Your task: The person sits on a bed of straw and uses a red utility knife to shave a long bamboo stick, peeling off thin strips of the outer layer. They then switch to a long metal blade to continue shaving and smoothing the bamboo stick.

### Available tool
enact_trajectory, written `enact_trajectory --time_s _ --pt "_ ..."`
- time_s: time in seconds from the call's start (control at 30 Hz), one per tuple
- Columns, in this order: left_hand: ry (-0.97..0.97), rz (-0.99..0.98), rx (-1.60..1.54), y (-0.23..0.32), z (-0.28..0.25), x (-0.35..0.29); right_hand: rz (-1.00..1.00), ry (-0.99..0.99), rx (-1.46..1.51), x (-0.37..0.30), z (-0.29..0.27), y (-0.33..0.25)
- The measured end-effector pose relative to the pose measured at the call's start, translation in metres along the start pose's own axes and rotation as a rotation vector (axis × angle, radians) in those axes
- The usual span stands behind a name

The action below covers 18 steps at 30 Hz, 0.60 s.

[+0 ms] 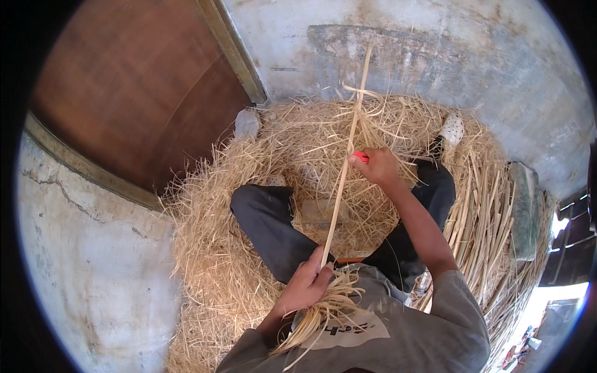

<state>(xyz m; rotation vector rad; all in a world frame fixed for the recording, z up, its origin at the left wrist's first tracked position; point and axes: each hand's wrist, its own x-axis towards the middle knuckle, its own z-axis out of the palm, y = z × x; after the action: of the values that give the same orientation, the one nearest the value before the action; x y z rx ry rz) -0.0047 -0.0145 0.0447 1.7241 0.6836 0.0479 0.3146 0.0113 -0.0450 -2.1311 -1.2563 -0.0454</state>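
Head view only. Person sits cross-legged on a heap of straw shavings, dark trousers, grey shirt.

Left hand is close to the body, fingers curled and pinched around the near end of a long pale cane strip; the same hand also gathers a bundle of thin curled slivers hanging below it against the shirt.

Right hand is farther out, closed in a fist on a small red-handled tool, blade not visible, pressed against the strip about midway.

The strip runs from the left hand, past the right hand, and on upward beyond it toward the grey wall; it looks straight and taut between the two hands.

Handling guess: the strip is light, thin, springy, fairly stiff along its length but likely to split or snap if bent sharply; edges may be sharp. Best held pinched near an end and steadied midway, as here.

To the right of the right arm: a stack of uncut cane stalks. Left of the left hand: more straw, then a brown wooden door.
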Motion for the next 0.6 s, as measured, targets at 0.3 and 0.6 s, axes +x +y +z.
enact_trajectory --time_s 0.3,0.6 --pt "-0.008 0.092 -0.085 -0.015 0.007 0.008 0.404 -0.016 -0.120 0.070 -0.006 0.051" --pt "-0.052 0.064 -0.502 -0.035 0.001 0.045 0.090 -0.028 0.472 -0.002 -0.047 -0.036"
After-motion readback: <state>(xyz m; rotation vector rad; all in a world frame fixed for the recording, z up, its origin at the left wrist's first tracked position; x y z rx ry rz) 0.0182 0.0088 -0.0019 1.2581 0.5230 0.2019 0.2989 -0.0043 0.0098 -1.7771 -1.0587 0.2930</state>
